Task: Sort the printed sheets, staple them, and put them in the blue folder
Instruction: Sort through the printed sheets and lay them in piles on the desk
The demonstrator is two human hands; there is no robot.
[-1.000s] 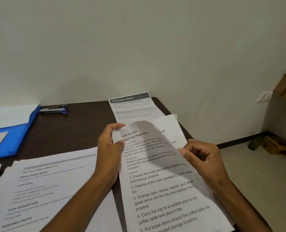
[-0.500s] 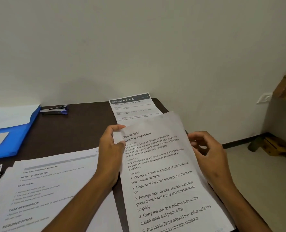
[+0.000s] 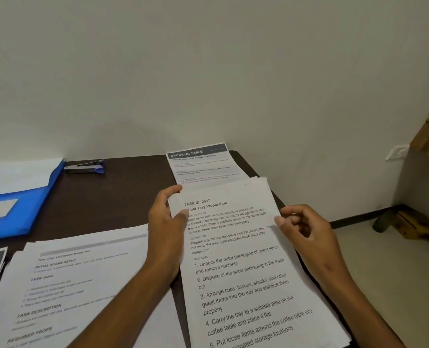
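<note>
Sheets (image 3: 243,267) headed "TASK ID: 2637, Guest Tray Preparation", top-left corner pinched by left hand (image 3: 167,228), right hand (image 3: 306,232) curled at their right edge, grip unclear

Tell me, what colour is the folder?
Blue: the folder shows clearly at the left in the head view.

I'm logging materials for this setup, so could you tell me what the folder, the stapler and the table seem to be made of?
Folder: likely plastic, bright blue with a smooth, slightly glossy surface. Stapler: seemingly metal with blue plastic parts, going by its silvery top; small and blurry. Table: dark brown, matte, perhaps wood or laminate; no grain shows.
</note>
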